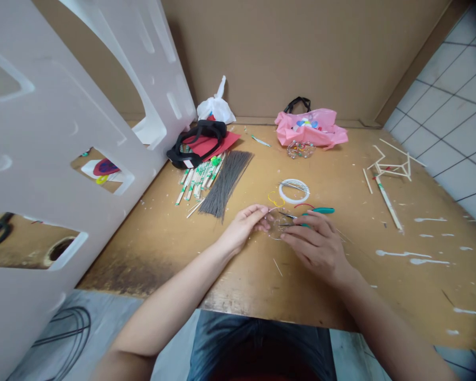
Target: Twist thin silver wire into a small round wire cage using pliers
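A thin wire shape (276, 236), roughly round, hangs between my two hands low over the wooden table. My left hand (250, 219) pinches its left edge, thumb and fingers pressed together. In my right hand (319, 243) is a green-handled pair of pliers (323, 210), its dark jaws pointing left into the wire shape; my fingers cover part of the handles. Just beyond the hands lie a white ring-shaped roll (294, 200) with thin pieces across it and a curled yellow wire (275, 199). A short piece of wire (277, 267) rests nearer the table's front edge.
Grey wires (227, 182) lie in a bundle beside wrapped sticks (194, 182) and a black strap (178, 151). Behind are a white bag (216, 109) and a pink bag (329, 127). A stick frame (394, 169) stands right; a white plastic panel (75, 106) rises left.
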`<state>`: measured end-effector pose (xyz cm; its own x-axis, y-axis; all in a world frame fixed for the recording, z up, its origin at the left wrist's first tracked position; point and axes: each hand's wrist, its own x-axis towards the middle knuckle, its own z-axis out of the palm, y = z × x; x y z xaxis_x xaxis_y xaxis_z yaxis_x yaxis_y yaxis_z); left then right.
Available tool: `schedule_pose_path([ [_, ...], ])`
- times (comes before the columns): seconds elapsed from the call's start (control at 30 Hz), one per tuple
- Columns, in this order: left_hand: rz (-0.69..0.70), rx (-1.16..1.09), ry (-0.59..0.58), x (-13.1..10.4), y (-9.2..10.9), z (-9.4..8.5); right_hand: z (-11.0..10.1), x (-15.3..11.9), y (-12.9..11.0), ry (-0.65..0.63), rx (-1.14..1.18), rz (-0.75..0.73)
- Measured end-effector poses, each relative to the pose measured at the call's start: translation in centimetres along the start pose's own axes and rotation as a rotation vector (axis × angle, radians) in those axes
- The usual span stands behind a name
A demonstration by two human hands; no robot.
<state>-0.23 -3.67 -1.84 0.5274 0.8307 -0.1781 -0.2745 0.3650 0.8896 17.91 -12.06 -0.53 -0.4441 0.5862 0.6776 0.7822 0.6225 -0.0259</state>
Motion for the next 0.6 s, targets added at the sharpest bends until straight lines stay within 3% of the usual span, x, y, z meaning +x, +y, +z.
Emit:
schedule_pose_path([
  [0.23, 0.082, 0.047, 0.052, -0.17, 0.20, 0.31, 0.27, 0.21, 0.00, -0.027, -0.016, 0.076],
  [0.4, 0.070, 0.072, 0.035, 0.08, 0.15, 0.21, 0.24, 0.55, 0.12, -0.058, 0.133, 0.187],
  [0.5, 0.081, 0.091, 0.034, 0.31, 0.05, 0.02, 0.12, 0.48, -0.25, -0.010, 0.276, 0.266],
  [0.6, 0.097, 0.103, 0.043, 0.45, -0.03, -0.10, 0.28, 0.02, -0.54, 0.070, 0.369, 0.434],
])
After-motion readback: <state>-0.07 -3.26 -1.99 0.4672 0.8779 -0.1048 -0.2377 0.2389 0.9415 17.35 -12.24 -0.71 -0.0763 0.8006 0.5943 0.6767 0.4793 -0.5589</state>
